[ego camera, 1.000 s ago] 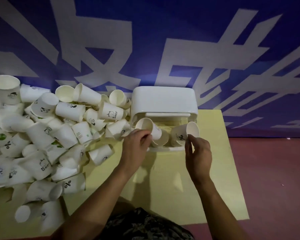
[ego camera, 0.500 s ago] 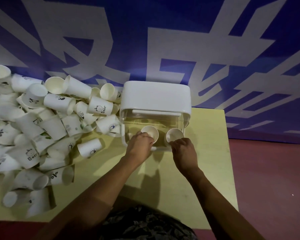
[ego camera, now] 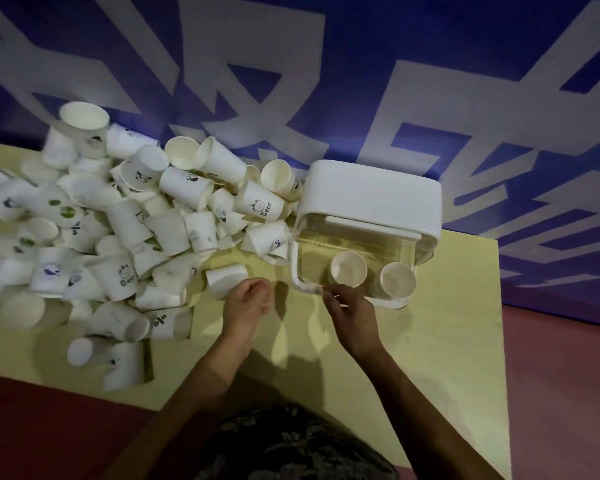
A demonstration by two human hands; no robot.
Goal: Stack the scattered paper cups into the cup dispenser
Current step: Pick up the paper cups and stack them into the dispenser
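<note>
On the yellow table [ego camera: 447, 341], toward its far right, sits your cup dispenser [ego camera: 371, 199]: white lid on top, clear body below, front facing you. Two paper cups show in the clear section, mouths toward you: the left cup [ego camera: 348, 269] and the right cup [ego camera: 397, 281], side by side, just apart.

Your left hand [ego camera: 246, 303] is on the near side of the pile, fingers curled loosely inward, holding nothing. It is just near of a lone cup lying on its side [ego camera: 226, 277]; contact between the two cannot be confirmed.

Your right hand [ego camera: 352, 315] is at the dispenser's near left corner, fingers bent and thumb close to the index tip. Whether it pinches the white front edge or merely rests by it, you cannot tell from this view. No cup is in it.

Scattered cup pile [ego camera: 118, 230] covers the left half of the table, cups tipped every way, several printed with a bear and "Bear" lettering [ego camera: 261, 208]. The pile's right edge touches the dispenser's left side.

Behind the table: blue wall with large white characters [ego camera: 291, 81]. Red floor [ego camera: 561, 393] to the right.
</note>
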